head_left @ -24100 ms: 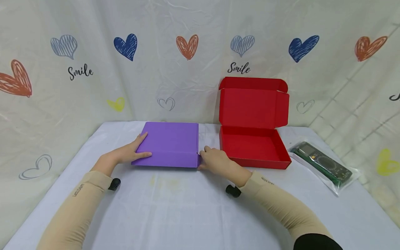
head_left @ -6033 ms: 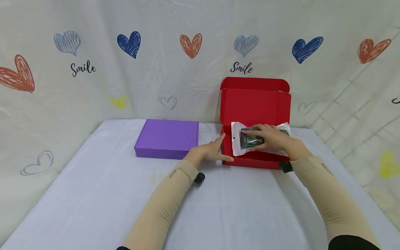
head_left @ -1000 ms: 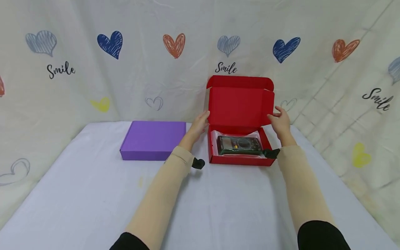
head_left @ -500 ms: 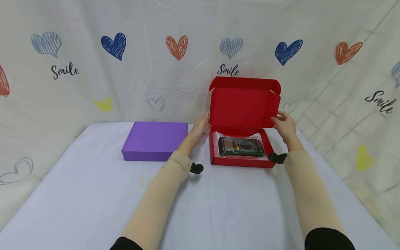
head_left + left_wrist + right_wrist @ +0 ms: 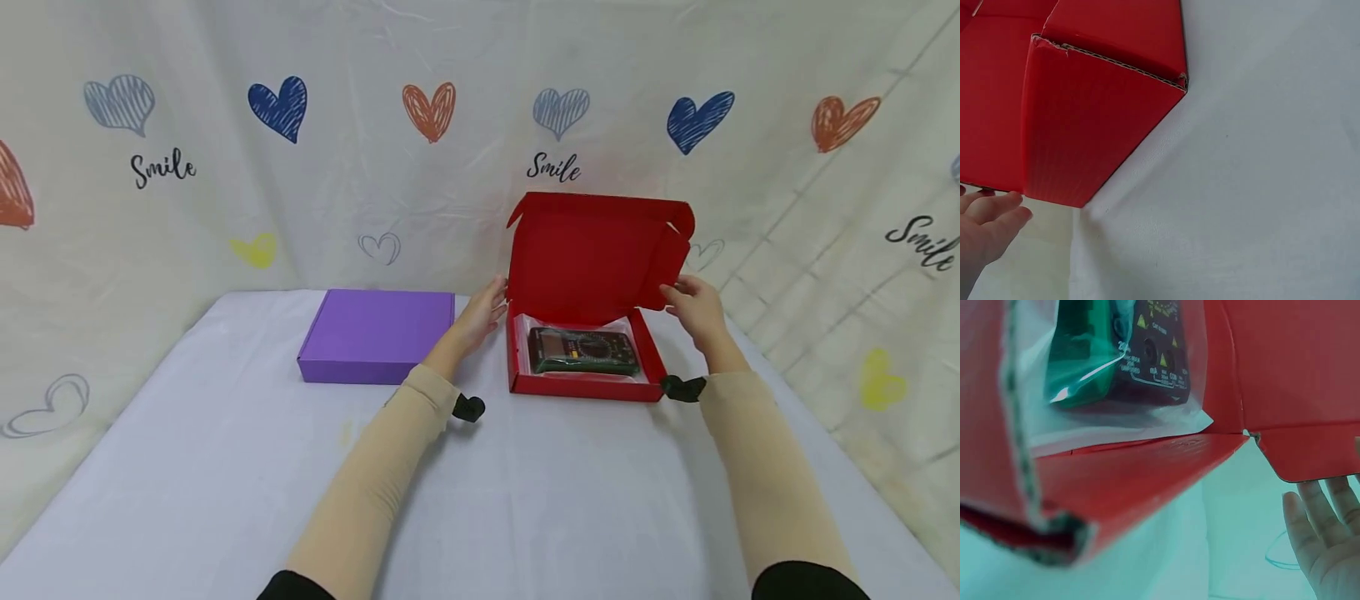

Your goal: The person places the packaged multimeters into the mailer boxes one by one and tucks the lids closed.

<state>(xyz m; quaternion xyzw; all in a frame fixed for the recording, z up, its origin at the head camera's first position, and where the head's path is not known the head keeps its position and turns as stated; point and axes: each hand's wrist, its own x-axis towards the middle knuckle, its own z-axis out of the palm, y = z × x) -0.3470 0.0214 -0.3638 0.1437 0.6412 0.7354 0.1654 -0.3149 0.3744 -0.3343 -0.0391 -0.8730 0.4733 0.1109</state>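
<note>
A red cardboard box (image 5: pixel 573 385) stands on the table with its lid (image 5: pixel 585 258) raised and leaning slightly forward. Inside lies a dark multimeter (image 5: pixel 585 352) in a clear plastic bag, its sockets and lettering visible close up in the right wrist view. At the lid's left edge is my left hand (image 5: pixel 476 318), its relaxed fingers touching that edge in the left wrist view. My right hand (image 5: pixel 699 310) is at the lid's right side flap (image 5: pixel 1310 450); straight fingers reach behind the flap, the tips partly hidden by it.
A closed purple box (image 5: pixel 378 333) lies left of the red one, close to my left forearm. White cloth (image 5: pixel 480 500) covers the table, and a curtain printed with hearts (image 5: pixel 429 112) hangs behind. Black wrist cameras (image 5: pixel 468 408) sit at both cuffs.
Earlier the bagged multimeter lay on the table, then my right hand set it into the red box. Over the last second the lid has tipped forward a little, both hands at its sides.
</note>
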